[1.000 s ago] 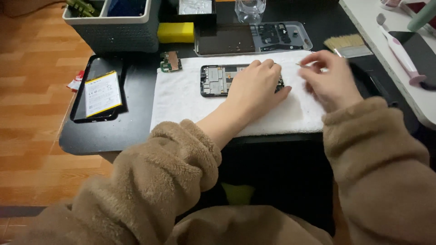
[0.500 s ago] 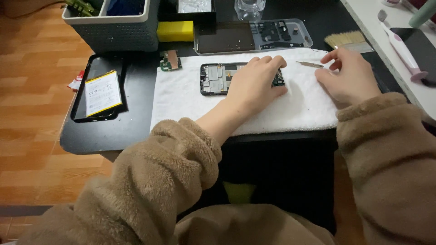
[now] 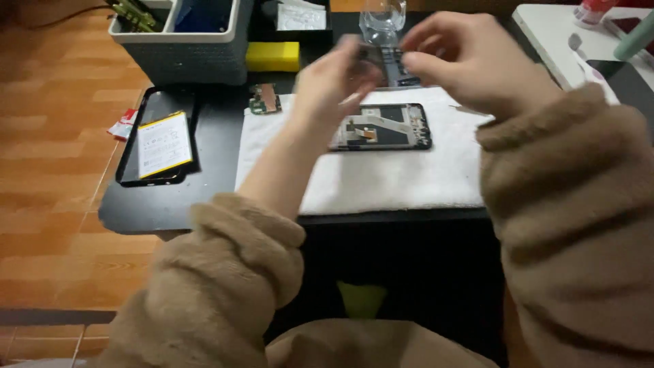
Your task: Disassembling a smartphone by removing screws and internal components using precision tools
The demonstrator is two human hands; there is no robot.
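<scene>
— Both hands have come up off the towel since half a second ago. Before, the left hand lay flat on the phone and the right hand pinched a thin tool out to the side.

— What are they doing now?

— They are up in the air, close together but not touching. Between them is a blurry grey piece. I cannot tell if the fingers really grip it.

— Where is the phone?

— The open phone lies just under the hands, flat on the white towel. It is a black rectangle with small parts showing inside. One fluffy towel, one phone on it.

— What else is near?

— Just past the left hand sits one small green circuit board. Farther out on that side lies one black phone back with a yellow and white battery in it. Behind the hands are one yellow block, one grey bin and one clear cup. Near the right hand, a thin metal tool rests on the towel.

— And the arms?

— Two fuzzy brown sleeves. The right one hides part of the towel.
</scene>
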